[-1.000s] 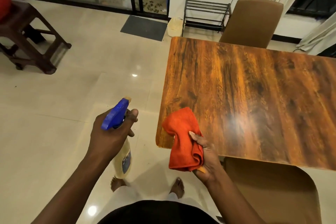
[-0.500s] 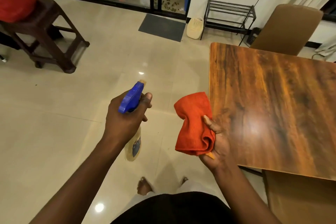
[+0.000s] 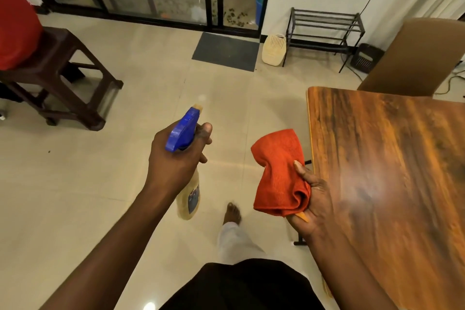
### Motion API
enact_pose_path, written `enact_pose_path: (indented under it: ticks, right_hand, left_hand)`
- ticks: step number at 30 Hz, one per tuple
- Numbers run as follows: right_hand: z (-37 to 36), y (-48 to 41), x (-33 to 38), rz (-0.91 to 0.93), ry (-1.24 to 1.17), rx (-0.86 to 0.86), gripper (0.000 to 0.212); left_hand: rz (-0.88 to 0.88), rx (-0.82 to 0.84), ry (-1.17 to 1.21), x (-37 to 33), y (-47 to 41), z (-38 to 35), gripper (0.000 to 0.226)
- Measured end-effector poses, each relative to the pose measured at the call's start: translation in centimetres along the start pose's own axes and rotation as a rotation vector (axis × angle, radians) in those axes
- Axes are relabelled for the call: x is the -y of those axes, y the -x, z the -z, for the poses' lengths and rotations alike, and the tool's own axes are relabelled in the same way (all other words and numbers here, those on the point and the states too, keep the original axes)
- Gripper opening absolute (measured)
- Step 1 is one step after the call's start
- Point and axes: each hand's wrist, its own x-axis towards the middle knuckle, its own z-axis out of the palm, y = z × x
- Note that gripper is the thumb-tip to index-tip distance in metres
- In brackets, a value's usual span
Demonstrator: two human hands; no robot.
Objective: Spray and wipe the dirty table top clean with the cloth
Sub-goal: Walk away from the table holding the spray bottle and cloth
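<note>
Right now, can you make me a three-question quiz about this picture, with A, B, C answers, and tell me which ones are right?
1. Where is the cloth?
A. on the table
B. in the right hand
C. on the floor

2. What colour is the spray bottle top?
A. blue
B. green
C. white

3. Is the cloth touching the table top?
A. yes, spread flat
B. yes, one corner
C. no, held beside it

Answers: B, the right hand grips the bunched cloth. A, a blue trigger head sticks out above the left hand. C, the cloth hangs over the floor, left of the table edge.
</note>
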Motion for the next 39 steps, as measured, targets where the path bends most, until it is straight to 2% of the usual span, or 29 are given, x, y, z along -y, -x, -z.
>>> enact_pose_path:
  ticks: [2,6,12,19,23,28,32,36,39]
  right_hand:
    - [-2.3,-2.7,1.6,-0.002,-0.015,0.008,0.051]
    - [-6.5,-8.3,5.8,-0.013,-0.038,-0.009,0.042]
    - [-12.6,-16.2,12.1,0.014,-0.047,0.022,0.051]
    - [-19.1,-26.8,19.7,0.068,-0.078,-0.027,0.056]
    - [-23.2,-31.9,24.2,0.114,-0.153,-0.093,0.058]
    - [-26.3,-37.5,29.9,0.2,-0.241,-0.138,0.065]
    - [-26.4,-41.5,34.8,0.265,-0.316,-0.176,0.065]
    - [-26.3,-46.6,41.2,0.288,-0.356,-0.143,0.055]
    - [-26.7,-50.2,45.7,0.293,-0.347,-0.179,0.054]
  left_hand:
    - [0.008,0.006,-0.016,-0.5,-3.6,-1.2,0.008]
    - [0.033,-0.006,-0.026,-2.5,-11.5,-4.2,0.019]
    - [0.026,0.021,-0.011,-5.1,-22.4,-8.8,0.02]
    - [0.005,0.109,0.023,-7.3,-37.8,-15.3,0.031]
    - [-0.024,0.207,0.009,-9.2,-47.1,-19.3,0.022]
    - [-0.045,0.328,0.004,-12.2,-57.5,-25.2,0.045]
    - [-0.056,0.39,0.016,-13.8,-64.6,-30.6,0.022]
    - [-0.045,0.411,-0.018,-15.4,-71.3,-37.0,0.023]
    - [-0.026,0.391,-0.006,-16.4,-75.3,-41.1,0.019]
